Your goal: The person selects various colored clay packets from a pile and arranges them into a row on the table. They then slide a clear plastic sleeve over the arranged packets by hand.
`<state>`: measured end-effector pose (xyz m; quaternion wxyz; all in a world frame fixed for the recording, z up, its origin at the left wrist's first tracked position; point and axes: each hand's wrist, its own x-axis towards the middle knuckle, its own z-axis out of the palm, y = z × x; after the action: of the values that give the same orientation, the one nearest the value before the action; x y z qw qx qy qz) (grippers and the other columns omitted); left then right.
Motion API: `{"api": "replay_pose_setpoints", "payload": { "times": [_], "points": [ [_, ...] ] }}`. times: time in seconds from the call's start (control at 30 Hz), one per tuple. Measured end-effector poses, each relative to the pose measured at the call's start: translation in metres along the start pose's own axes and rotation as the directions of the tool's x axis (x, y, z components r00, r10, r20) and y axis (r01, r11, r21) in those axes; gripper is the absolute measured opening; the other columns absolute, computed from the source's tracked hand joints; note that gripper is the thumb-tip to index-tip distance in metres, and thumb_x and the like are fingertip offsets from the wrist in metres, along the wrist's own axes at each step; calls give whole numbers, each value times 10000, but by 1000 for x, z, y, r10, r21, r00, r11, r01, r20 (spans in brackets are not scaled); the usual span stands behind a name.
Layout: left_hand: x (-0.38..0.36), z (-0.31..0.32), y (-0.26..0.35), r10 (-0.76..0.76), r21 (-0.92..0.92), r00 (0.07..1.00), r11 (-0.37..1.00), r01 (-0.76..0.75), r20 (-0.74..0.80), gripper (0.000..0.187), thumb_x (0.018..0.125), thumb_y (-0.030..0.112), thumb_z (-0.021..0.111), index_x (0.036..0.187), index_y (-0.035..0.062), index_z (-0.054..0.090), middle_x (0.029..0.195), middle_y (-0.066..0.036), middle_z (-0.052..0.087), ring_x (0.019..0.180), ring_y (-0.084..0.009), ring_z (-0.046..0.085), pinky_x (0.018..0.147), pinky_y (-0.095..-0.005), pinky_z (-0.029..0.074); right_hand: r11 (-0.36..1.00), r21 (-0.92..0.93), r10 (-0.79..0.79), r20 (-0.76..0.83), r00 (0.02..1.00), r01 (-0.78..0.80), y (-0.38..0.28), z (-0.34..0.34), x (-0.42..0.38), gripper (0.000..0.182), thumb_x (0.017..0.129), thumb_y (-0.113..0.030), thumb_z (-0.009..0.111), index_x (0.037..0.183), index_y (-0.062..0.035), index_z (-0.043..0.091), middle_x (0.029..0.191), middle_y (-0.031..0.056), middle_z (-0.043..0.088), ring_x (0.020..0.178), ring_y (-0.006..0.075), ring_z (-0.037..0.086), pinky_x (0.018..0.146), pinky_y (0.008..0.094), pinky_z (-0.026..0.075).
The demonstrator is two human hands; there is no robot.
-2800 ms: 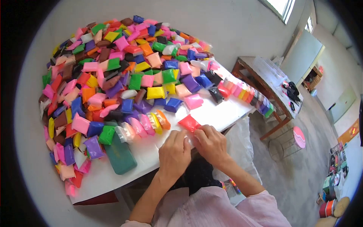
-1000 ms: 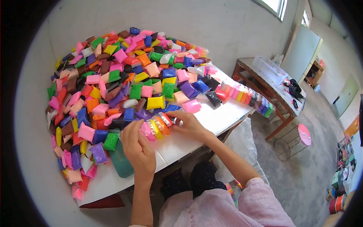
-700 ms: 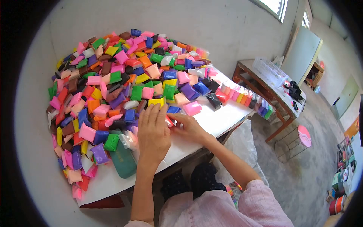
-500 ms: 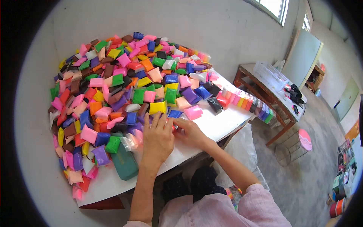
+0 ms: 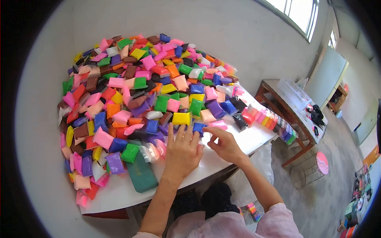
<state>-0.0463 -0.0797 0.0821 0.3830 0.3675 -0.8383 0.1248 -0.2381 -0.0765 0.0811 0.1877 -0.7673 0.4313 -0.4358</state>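
A large heap of small coloured packets covers the white tabletop. My left hand lies at the heap's front edge, fingers spread, its fingertips just below a yellow packet. To its right, my right hand is raised over the table with the fingers curled and the thumb near the index finger. Its fingertips are near a blue packet; whether anything small is between them cannot be made out. Left of my left hand are a clear-wrapped packet and a green case.
A row of coloured packets runs along the table's right end. Beyond stands a wooden side table with a clear plastic bin. A pink-topped stool is on the floor. A plastic bag hangs below the table edge.
My right hand has moved away from my left hand, leaving a gap between them. The view has shifted, so the heap and table appear farther right.
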Motion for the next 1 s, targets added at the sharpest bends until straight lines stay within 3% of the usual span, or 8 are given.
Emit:
{"api": "replay_pose_setpoints", "payload": {
  "times": [0.27,0.3,0.4,0.43,0.57,0.77,0.87,1.0],
  "points": [
    [-4,1,6,28,-38,998,999,-30,-59,338,784,217,684,1032,-10,648,1143,-183,599,1157,-339,533,1107,-565,307,979,-138,-152,1,988,151,0,3,77,228,825,-40,654,1051,-19,678,935,150,677,720,260,652,650,348,513],
    [-4,1,7,30,-54,996,998,-34,-78,309,774,197,690,1005,-5,658,1125,-178,608,1143,-338,547,1094,-560,330,969,-192,-154,10,988,153,-1,12,90,207,826,-48,698,1031,-26,690,887,105,681,693,181,631,615,292,488],
    [-10,0,7,110,-109,972,985,-135,-207,232,758,172,680,895,-12,651,1062,-186,609,1061,-332,559,1053,-529,391,944,-153,-290,39,956,292,-19,39,131,206,843,-148,708,1013,-34,690,864,109,685,708,215,651,628,329,500],
    [-8,-4,8,125,-120,953,979,-163,-276,155,736,128,675,813,2,628,989,-169,616,977,-316,584,934,-479,477,944,-217,-241,68,968,250,-34,47,142,232,852,-219,696,998,-38,686,840,118,684,721,245,657,636,362,503],
    [-13,-9,10,150,-94,915,976,-198,-375,137,681,79,675,782,-3,632,870,-119,637,829,-280,622,694,-371,506,915,-352,-172,95,981,194,-80,85,176,333,857,-370,654,942,-48,675,785,145,678,761,323,668,655,443,503],
    [-23,-9,7,183,-52,896,974,-222,-405,117,743,131,677,732,38,606,869,-116,620,859,-274,627,683,-364,496,824,-453,-339,85,937,339,-45,120,207,250,866,-271,635,932,-34,677,772,138,686,750,316,682,670,445,515],
    [-22,-14,8,194,-23,878,974,-226,-438,109,701,80,672,772,6,635,835,-114,637,805,-268,645,674,-347,509,965,-46,-261,-21,965,260,-46,74,176,165,879,-164,639,953,-21,678,782,115,684,707,262,677,646,394,520],
    [-26,-23,29,89,-160,934,975,-152,-346,143,712,72,673,837,12,641,844,-114,624,770,-280,637,676,-351,512,932,-298,-299,-321,899,203,-45,8,64,152,845,-67,705,990,-32,675,870,67,683,624,183,610,563,292,480]
  ]
}}
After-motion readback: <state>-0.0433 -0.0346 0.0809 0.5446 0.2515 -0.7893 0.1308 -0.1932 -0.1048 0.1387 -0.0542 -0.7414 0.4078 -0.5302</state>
